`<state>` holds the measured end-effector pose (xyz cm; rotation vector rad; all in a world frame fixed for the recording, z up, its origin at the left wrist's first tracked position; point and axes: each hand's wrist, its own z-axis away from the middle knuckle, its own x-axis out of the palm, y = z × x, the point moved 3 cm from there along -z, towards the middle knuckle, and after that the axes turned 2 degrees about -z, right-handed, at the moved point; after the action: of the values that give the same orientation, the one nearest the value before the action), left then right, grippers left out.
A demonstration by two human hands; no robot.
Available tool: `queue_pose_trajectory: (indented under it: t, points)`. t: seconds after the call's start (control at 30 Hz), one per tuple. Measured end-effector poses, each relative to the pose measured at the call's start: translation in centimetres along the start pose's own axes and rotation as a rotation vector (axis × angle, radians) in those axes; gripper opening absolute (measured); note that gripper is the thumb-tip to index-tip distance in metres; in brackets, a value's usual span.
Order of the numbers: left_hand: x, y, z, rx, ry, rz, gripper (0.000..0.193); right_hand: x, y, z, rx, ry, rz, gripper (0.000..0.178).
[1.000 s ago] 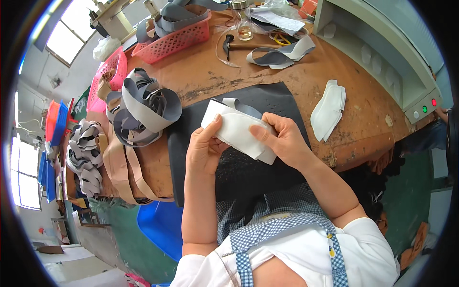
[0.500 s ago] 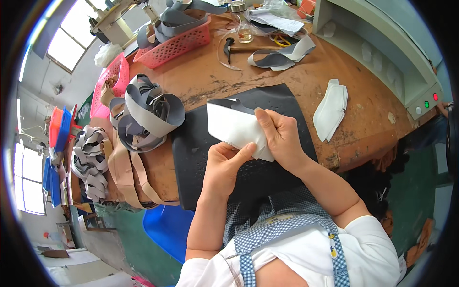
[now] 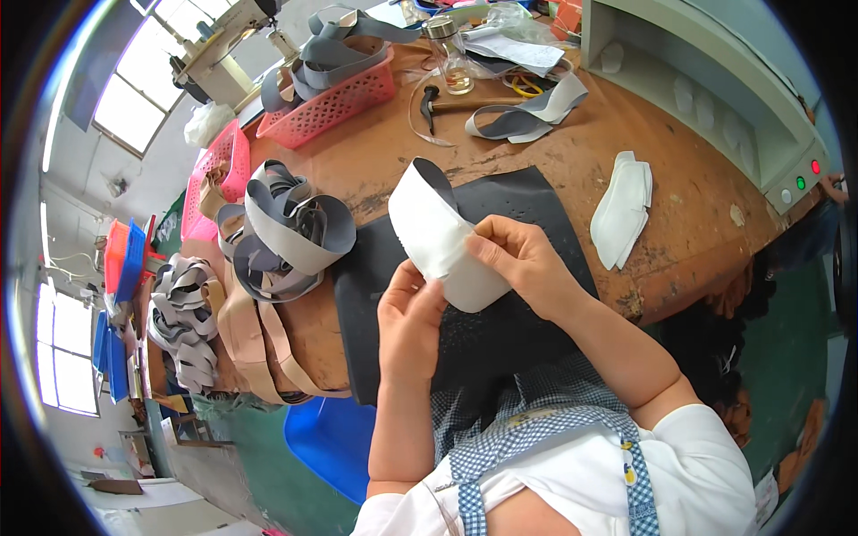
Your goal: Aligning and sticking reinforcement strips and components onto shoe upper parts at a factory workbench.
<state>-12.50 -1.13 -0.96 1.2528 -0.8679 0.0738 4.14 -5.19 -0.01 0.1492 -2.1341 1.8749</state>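
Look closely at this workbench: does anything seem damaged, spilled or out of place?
The brown tabletop is worn and stained, with a chipped front edge near the right. Grey strips spill over its left edge. Otherwise nothing stands out: both hands, left hand and right hand, hold a curved white piece over the black mat.

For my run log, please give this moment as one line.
left hand: holds white curved piece | right hand: pinches its edge | below: black mat | left: grey strip pile | right: white pieces
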Motion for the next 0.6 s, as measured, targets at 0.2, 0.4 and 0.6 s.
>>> queue_pose_trajectory:
  t: [0.2,0.4,0.6]
  points:
    - [0.0,-0.9,0.4,0.094,0.15,-0.097,0.023,-0.3,1.1,0.6,-0.018,0.008,-0.058,0.024]
    - [-0.8,-0.4,0.0,0.03,0.017,-0.328,0.019,-0.3,0.1,0.2,0.087,-0.008,-0.022,0.028]
    - [-0.2,-1.1,0.2,-0.046,-0.03,-0.21,0.026,-1.0,0.6,-0.2,-0.08,0.123,0.2,0.03]
